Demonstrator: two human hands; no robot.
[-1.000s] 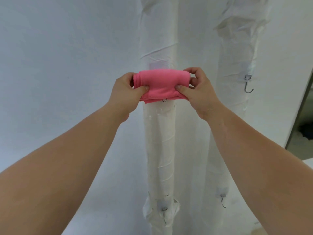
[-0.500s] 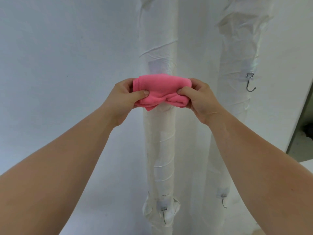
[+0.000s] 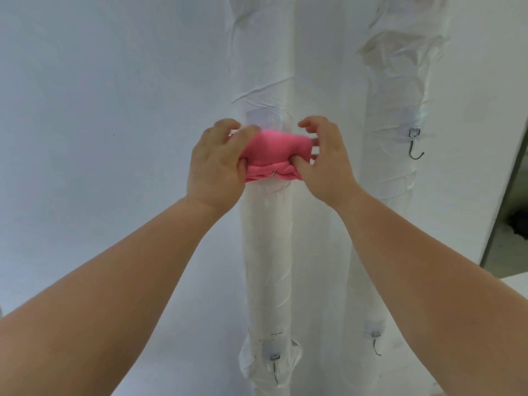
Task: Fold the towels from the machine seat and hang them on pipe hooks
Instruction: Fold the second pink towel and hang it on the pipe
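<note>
At the upper hook [image 3: 273,172] on the left pipe [image 3: 268,252]: folded pink towel [image 3: 275,147] sits pressed on, hook tip poking through its lower edge. Left hand [image 3: 217,164] and right hand [image 3: 328,167] each pinch an end, thumbs in front, top fingers lifted. Hanging step, likely near done. Next: release gently, check it holds.

Folded pink towel [image 3: 275,151] bunched against the left white-wrapped pipe [image 3: 267,252], left hand [image 3: 214,167] and right hand [image 3: 328,167] pinching its ends, thumbs dug into the front, metal hook tip [image 3: 274,172] poking out at its lower edge, bare hook [image 3: 415,145] on the right pipe [image 3: 395,210]
</note>
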